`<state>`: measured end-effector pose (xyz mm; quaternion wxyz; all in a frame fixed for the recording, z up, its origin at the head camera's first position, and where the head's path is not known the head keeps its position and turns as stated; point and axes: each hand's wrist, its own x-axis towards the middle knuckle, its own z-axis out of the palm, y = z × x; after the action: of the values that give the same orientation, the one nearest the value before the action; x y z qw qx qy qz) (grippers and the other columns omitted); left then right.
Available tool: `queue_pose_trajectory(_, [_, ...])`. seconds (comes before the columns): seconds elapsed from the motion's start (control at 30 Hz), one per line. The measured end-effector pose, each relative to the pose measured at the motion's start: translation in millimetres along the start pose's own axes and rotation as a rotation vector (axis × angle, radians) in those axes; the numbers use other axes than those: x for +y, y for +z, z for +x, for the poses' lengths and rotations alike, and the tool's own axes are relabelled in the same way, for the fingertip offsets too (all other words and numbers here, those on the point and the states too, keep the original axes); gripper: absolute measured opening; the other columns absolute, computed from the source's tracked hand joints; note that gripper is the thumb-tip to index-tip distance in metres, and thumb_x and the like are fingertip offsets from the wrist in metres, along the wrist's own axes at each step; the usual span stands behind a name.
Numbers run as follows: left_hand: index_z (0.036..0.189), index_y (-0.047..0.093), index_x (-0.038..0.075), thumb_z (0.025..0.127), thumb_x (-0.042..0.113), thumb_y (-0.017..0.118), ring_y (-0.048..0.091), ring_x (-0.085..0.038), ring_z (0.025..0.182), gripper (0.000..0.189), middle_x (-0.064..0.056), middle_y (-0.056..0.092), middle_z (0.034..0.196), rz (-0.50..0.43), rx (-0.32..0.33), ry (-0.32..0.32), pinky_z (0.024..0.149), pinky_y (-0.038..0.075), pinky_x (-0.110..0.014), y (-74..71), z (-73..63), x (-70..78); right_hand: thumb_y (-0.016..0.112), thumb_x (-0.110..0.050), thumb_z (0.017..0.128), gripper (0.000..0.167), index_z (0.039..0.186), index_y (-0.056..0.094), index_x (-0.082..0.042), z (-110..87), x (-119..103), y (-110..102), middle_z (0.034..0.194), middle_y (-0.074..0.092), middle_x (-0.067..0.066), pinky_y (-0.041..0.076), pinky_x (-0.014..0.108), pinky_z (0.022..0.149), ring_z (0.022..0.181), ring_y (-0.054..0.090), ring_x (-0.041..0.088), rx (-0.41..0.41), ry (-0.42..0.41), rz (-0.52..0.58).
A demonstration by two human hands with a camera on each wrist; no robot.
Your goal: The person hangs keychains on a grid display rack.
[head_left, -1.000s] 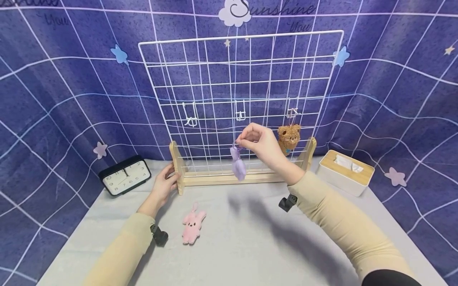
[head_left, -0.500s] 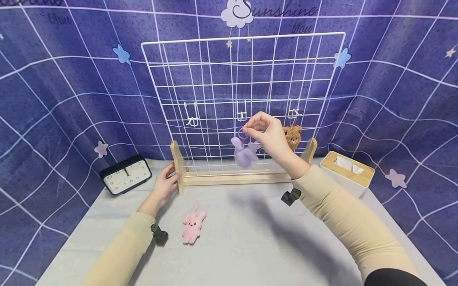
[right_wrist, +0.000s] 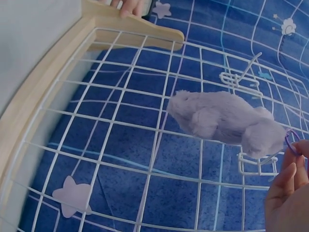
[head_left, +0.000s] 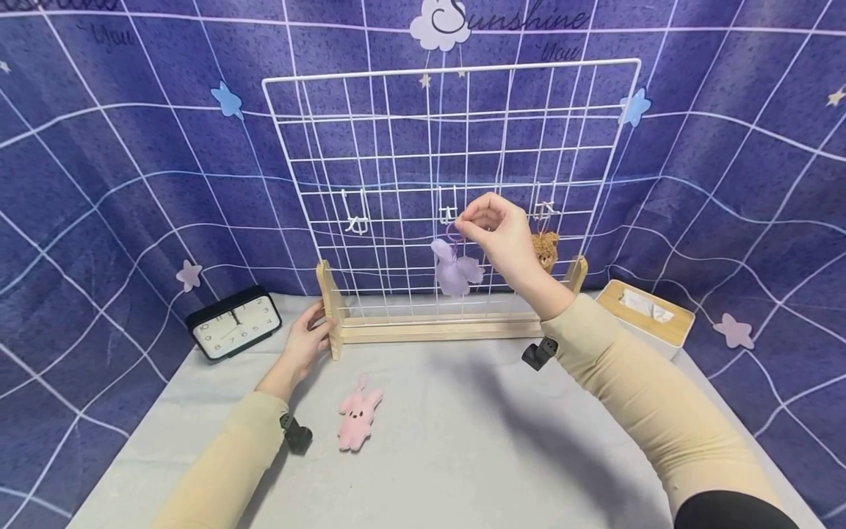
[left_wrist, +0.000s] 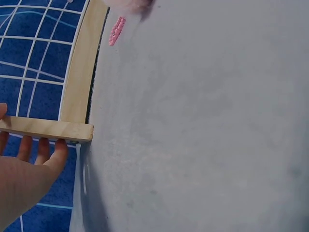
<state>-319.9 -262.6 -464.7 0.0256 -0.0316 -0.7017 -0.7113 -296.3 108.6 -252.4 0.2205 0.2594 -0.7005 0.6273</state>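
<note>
My right hand pinches the purple loop of a fluffy lavender plush bunny keychain, which dangles in front of the wire rack. The loop is close to the middle white hook; whether they touch, I cannot tell. My left hand grips the rack's left wooden foot, fingers on one side and thumb on the other. Lying on the table below is a pink plush bunny with a loop at its top. A brown plush bear, partly behind my right hand, hangs from the right hook.
Another white hook is on the left of the rack. A black-framed clock stands at the left, and a tissue box with a wooden lid at the right. A blue patterned cloth hangs behind.
My right hand has risen and shifted slightly right, lifting the lavender plush bunny toward the middle hook; the bunny has turned to show more of its width. My left hand stays on the foot.
</note>
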Motion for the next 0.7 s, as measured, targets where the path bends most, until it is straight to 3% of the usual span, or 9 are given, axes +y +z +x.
queue_pose_trajectory(0.17, [0.164, 0.018, 0.009, 0.106, 0.003, 0.049, 0.037, -0.041, 0.141, 0.066, -0.020, 0.026, 0.163, -0.025, 0.001, -0.043, 0.113, 0.039, -0.053, 0.8, 2.8, 0.9, 0.074, 0.005, 0.089, 0.011, 0.091, 0.064, 0.005, 4.1, 1.4, -0.6, 0.089, 0.073, 0.012, 0.058, 0.027, 0.082, 0.077, 0.068, 0.013, 0.001, -0.026, 0.013])
queue_pose_trajectory(0.37, [0.163, 0.019, 0.007, 0.106, 0.002, 0.049, 0.038, -0.040, 0.139, 0.066, -0.021, 0.027, 0.163, -0.027, 0.000, -0.055, 0.109, 0.045, -0.047, -0.1, 3.3, 3.4, 0.073, 0.008, 0.088, 0.010, 0.090, 0.064, 0.005, 8.7, 1.4, 0.4, 0.089, 0.073, 0.015, 0.059, 0.028, 0.080, 0.076, 0.068, 0.014, 0.010, -0.039, 0.025])
queue_pose_trajectory(0.6, [0.162, 0.019, 0.002, 0.104, -0.003, 0.050, 0.037, -0.044, 0.140, 0.066, -0.025, 0.027, 0.162, -0.054, -0.008, -0.061, 0.114, 0.036, -0.057, 9.2, -13.7, 27.9, 0.074, 0.007, 0.089, 0.011, 0.092, 0.064, 0.008, 12.0, 2.0, 2.0, 0.088, 0.073, 0.012, 0.057, 0.026, 0.079, 0.075, 0.066, 0.013, 0.013, -0.009, 0.006])
queue_pose_trajectory(0.7, [0.162, 0.020, 0.002, 0.103, -0.003, 0.050, 0.037, -0.044, 0.140, 0.066, -0.025, 0.028, 0.161, -0.055, -0.009, -0.059, 0.113, 0.037, -0.057, 9.6, -15.2, 29.2, 0.074, 0.006, 0.089, 0.012, 0.094, 0.064, 0.010, 13.5, 3.9, 2.9, 0.089, 0.073, 0.012, 0.056, 0.023, 0.078, 0.074, 0.065, 0.011, 0.012, 0.011, -0.011])
